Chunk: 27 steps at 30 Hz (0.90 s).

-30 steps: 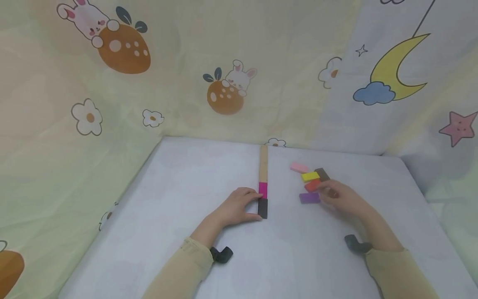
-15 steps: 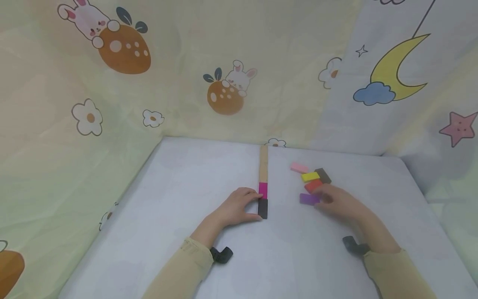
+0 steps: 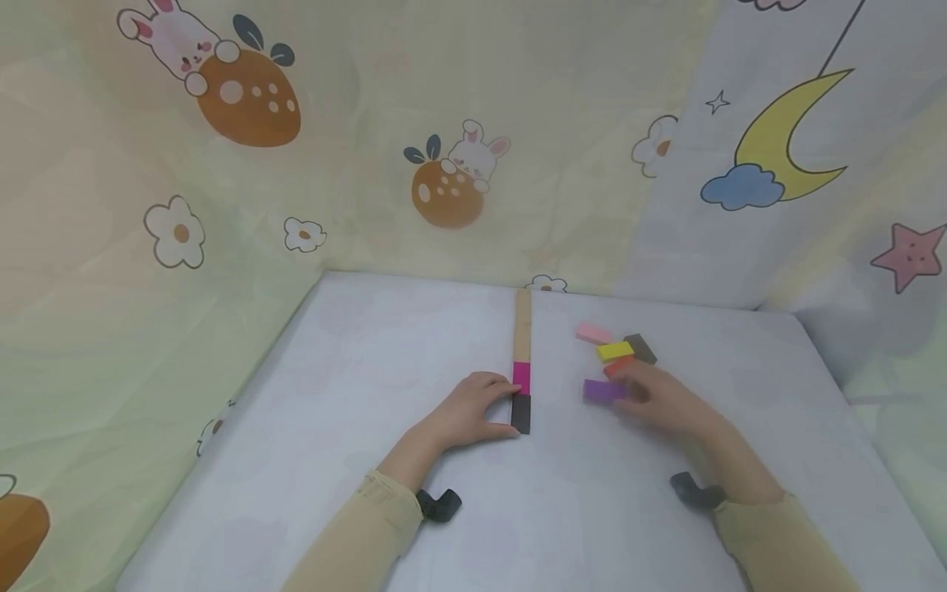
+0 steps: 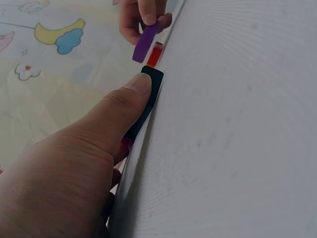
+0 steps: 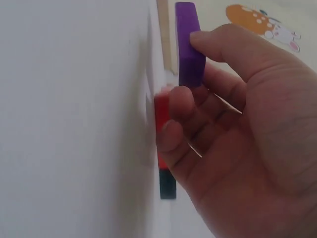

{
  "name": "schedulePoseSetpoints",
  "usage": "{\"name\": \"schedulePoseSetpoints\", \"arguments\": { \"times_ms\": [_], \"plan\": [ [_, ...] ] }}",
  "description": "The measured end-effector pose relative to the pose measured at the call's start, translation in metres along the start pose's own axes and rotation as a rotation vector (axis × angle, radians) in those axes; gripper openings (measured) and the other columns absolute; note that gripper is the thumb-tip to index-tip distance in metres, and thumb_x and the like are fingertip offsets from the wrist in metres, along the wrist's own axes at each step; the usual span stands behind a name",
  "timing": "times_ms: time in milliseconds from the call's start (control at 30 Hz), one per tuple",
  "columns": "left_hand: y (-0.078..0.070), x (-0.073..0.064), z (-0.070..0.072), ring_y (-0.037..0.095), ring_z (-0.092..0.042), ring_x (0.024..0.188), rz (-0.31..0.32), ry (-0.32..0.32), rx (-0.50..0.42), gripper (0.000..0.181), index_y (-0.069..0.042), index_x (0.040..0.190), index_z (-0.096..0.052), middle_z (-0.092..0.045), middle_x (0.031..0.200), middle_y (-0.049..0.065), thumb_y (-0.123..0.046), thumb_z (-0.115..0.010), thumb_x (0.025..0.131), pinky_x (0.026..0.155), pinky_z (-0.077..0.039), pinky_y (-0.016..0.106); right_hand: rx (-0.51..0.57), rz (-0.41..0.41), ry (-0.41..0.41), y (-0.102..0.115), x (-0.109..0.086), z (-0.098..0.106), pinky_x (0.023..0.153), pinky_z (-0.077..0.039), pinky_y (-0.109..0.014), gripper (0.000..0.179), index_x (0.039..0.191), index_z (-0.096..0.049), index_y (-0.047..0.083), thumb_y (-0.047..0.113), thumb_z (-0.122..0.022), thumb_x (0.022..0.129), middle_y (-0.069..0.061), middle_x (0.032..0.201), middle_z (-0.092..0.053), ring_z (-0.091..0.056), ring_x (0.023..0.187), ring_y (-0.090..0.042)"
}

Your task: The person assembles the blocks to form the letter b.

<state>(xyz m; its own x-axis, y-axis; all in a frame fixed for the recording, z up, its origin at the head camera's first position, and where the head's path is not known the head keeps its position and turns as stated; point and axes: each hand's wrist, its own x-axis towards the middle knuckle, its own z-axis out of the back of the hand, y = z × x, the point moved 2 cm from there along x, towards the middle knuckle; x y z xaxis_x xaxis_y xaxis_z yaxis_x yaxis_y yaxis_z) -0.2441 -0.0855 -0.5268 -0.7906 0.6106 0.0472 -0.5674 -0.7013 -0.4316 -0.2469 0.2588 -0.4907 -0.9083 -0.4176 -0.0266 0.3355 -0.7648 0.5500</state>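
Observation:
The left hand (image 3: 473,409) holds a black block (image 3: 521,415), its thumb at the near end and a fingertip beside the magenta block (image 3: 521,377). In the left wrist view the thumb presses on the black block (image 4: 150,94). These two blocks form a straight row with a long tan wooden strip (image 3: 523,325) reaching to the back. To the right, the right hand (image 3: 666,400) pinches a purple block (image 3: 602,390) between thumb and fingers. The right wrist view shows this purple block (image 5: 189,47) raised off the tabletop.
Beside the right hand lie a pink block (image 3: 594,333), a yellow block (image 3: 615,352), a dark brown block (image 3: 640,349) and a red block (image 3: 617,365) partly hidden by fingers. Patterned cloth (image 3: 355,148) walls the white table (image 3: 414,329) at back and sides.
The right hand has moved from beside the red block to the purple block, gripped it and shifted it slightly left. The left hand stays in place.

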Motion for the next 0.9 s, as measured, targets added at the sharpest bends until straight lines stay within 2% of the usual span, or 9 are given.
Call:
{"name": "schedulePoseSetpoints", "arguments": {
  "times_ms": [133,367,633,767,900],
  "plan": [
    [0.001,0.000,-0.001,0.017,-0.042,0.136,0.005,0.008,0.005,0.075,-0.031,0.145,-0.049,-0.051,0.141,-0.005,-0.063,-0.070,0.081,0.118,-0.035,0.038,0.014,0.043,-0.025,0.006,0.005,-0.005,0.103,-0.047,-0.052,0.039,0.125,-0.060,0.016,0.020,-0.074,0.088,-0.002,0.122,-0.064,-0.057,0.119,-0.026],
    [0.001,0.001,-0.001,0.017,-0.042,0.136,0.003,0.005,0.011,0.075,-0.031,0.145,-0.048,-0.051,0.141,-0.004,-0.063,-0.070,0.081,0.118,-0.036,0.038,0.073,-0.004,-0.093,0.015,0.020,-0.011,0.101,-0.048,-0.048,0.035,0.124,-0.059,0.018,0.023,-0.071,0.092,0.001,0.119,-0.062,-0.056,0.115,-0.021],
    [0.004,0.002,-0.003,0.016,-0.041,0.138,0.018,0.015,-0.005,0.075,-0.034,0.146,-0.047,-0.049,0.143,-0.006,-0.066,-0.069,0.081,0.118,-0.034,0.038,0.103,0.000,-0.208,0.034,0.044,-0.014,0.082,-0.051,-0.033,0.035,0.124,-0.059,0.014,0.017,-0.071,0.091,-0.004,0.114,-0.063,-0.056,0.095,-0.020],
    [0.003,0.002,-0.003,0.016,-0.040,0.138,0.013,0.013,-0.002,0.076,-0.034,0.146,-0.047,-0.049,0.143,-0.006,-0.066,-0.069,0.081,0.119,-0.034,0.037,0.148,-0.072,-0.199,0.041,0.056,-0.015,0.077,-0.054,-0.030,0.034,0.125,-0.060,0.011,0.019,-0.069,0.093,-0.009,0.119,-0.061,-0.058,0.097,-0.023],
    [0.002,0.001,-0.002,0.016,-0.041,0.138,0.006,0.008,0.005,0.076,-0.033,0.145,-0.048,-0.050,0.143,-0.006,-0.066,-0.068,0.081,0.119,-0.034,0.037,0.172,-0.188,-0.185,0.048,0.069,-0.018,0.078,-0.057,-0.033,0.034,0.126,-0.059,0.014,0.025,-0.066,0.095,-0.008,0.126,-0.057,-0.058,0.101,-0.024]
  ]
}}
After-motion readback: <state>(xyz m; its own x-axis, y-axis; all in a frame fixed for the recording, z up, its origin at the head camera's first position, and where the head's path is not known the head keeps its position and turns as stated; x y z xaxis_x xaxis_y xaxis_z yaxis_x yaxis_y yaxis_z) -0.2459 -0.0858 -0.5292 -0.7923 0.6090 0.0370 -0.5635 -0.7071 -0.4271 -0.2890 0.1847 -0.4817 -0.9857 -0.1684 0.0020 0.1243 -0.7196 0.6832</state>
